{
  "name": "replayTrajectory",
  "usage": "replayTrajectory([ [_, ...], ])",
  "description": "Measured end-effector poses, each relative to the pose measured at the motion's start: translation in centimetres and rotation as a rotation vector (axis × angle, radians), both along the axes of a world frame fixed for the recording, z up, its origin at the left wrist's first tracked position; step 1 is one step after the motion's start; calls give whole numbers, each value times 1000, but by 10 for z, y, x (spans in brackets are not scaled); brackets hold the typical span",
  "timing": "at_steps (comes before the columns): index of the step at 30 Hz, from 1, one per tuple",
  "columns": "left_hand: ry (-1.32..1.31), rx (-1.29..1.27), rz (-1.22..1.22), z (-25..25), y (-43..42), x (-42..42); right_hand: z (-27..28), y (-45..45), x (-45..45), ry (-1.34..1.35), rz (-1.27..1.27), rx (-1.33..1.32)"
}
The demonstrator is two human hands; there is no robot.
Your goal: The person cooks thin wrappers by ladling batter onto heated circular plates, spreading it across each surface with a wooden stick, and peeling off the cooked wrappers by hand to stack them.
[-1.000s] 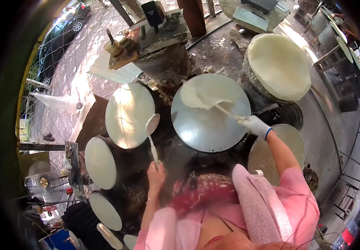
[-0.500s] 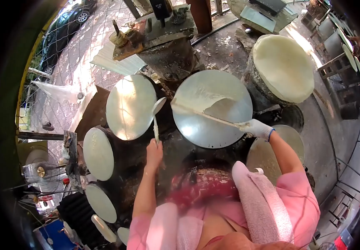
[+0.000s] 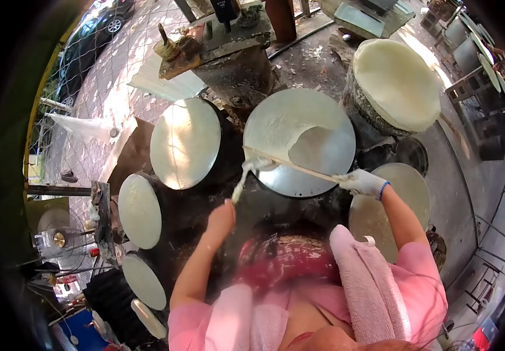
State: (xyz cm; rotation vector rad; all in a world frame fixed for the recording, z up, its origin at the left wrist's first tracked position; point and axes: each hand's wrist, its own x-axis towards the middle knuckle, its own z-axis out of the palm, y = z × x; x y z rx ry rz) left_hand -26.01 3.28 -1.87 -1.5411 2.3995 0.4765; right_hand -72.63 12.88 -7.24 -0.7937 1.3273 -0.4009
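My left hand (image 3: 222,217) is bare and closed around the handle of a ladle (image 3: 258,164), whose bowl is over the lower left part of the large round metal plate (image 3: 287,181). My right hand (image 3: 362,182), in a white glove with a blue cuff, grips a long thin wooden stick (image 3: 299,167) that reaches across the same plate to its left edge. A thin pale layer (image 3: 278,117) covers the upper and left part of the plate. A greyer patch shows near the middle.
A stack of pale round sheets (image 3: 397,85) stands at the upper right. Further round plates (image 3: 185,143) stand on the left, another (image 3: 395,202) under my right forearm. A wire fence and a worktable (image 3: 229,41) are at the back.
The pale folded piece seen on the plate has become a flat layer. My left hand has moved right, bringing the ladle from beside the left plate over the large one.
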Motion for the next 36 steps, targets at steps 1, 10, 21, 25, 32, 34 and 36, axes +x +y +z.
replayTrajectory([
  [1, 7, 45, -5, 4, 17, 4, 12, 18, 5, 51, -3, 2],
  [10, 597, 341, 32, 15, 17, 32, 54, 41, 204, -548, -792, 123],
  [21, 896, 259, 329, 12, -17, 165, -69, -18, 338, 625, -911, -51],
  [25, 999, 381, 416, 0, 0, 182, -36, 7, 313, 235, -1265, -32],
  [32, 953, 353, 564, 20, 31, 154, -33, 28, 304, 924, -617, -61],
  [34, 1017, 362, 586, 11, 43, 146, -23, 42, 265, 967, -690, -62],
  [36, 1044, 377, 619, 12, 55, 133, -46, 52, 228, 789, -781, -107],
])
